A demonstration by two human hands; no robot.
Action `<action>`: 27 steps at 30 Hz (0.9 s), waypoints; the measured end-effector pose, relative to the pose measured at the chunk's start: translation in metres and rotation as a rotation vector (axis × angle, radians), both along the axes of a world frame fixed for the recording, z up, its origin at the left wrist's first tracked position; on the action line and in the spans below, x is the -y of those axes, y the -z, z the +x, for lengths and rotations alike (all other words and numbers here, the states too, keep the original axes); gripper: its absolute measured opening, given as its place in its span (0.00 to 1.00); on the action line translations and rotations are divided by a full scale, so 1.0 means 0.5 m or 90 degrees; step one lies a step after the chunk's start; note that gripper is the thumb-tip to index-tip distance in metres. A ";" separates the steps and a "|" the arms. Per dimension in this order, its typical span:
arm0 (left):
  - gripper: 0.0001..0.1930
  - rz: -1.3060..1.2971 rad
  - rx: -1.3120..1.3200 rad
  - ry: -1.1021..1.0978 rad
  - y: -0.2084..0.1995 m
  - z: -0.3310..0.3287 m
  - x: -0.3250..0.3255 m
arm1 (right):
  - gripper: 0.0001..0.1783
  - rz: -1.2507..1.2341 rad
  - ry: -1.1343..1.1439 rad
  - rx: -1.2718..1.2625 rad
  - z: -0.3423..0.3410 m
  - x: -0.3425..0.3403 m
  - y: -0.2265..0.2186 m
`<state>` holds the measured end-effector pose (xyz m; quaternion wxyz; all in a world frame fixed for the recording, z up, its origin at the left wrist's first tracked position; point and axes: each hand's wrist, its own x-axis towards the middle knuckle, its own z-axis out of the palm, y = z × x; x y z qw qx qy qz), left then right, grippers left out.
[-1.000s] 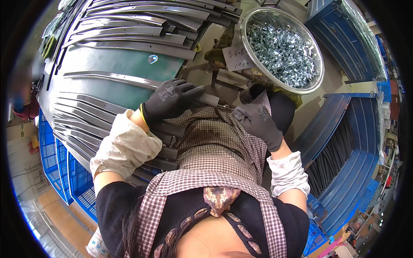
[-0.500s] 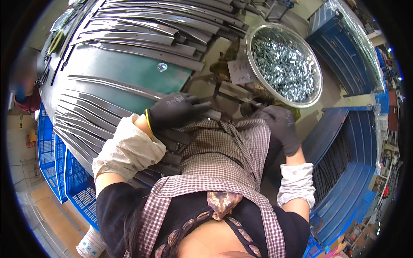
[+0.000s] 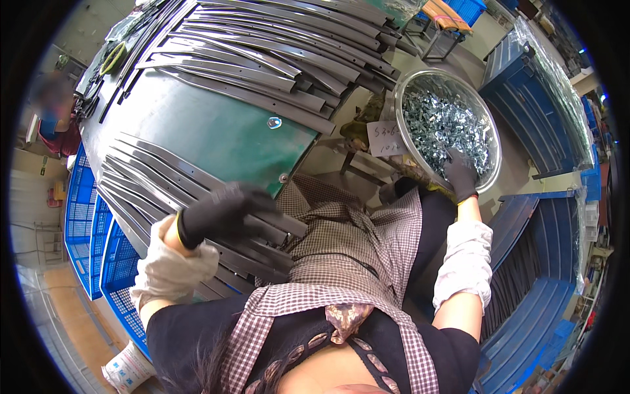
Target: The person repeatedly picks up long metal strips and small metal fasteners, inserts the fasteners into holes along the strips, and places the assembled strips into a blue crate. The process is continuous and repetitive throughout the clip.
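Note:
My right hand (image 3: 461, 175), in a black glove, reaches into a round clear-walled bowl (image 3: 493, 172) on the right. Its fingertips touch the heap of small shiny metal pieces (image 3: 440, 121) and are partly hidden among them. Over the near pile of long dark metal strips (image 3: 151, 174) is my left hand (image 3: 230, 213), also black-gloved. Motion smears its fingers, so whether they grip a strip does not show. The near strips lie side by side on the green-topped table (image 3: 223, 125), and their ends reach toward my checked apron.
More dark strips (image 3: 243, 52) cover the table's far side. A handwritten card (image 3: 385, 138) leans by the bowl. Blue crates (image 3: 79, 210) stand at the left, and blue metal bins (image 3: 525, 282) at the right, one holding dark strips. Another person (image 3: 56, 118) is at the far left.
My right hand has gone from my lap up into the bowl. My left hand has drawn back leftward over the near strips, and the strip that crossed the green surface now lies with that pile.

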<state>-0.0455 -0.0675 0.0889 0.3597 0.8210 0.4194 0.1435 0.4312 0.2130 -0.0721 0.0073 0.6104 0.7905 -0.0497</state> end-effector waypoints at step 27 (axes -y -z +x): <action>0.26 0.425 -0.181 -0.091 0.153 0.103 -0.136 | 0.09 -0.212 0.193 -0.937 -0.137 0.216 -0.170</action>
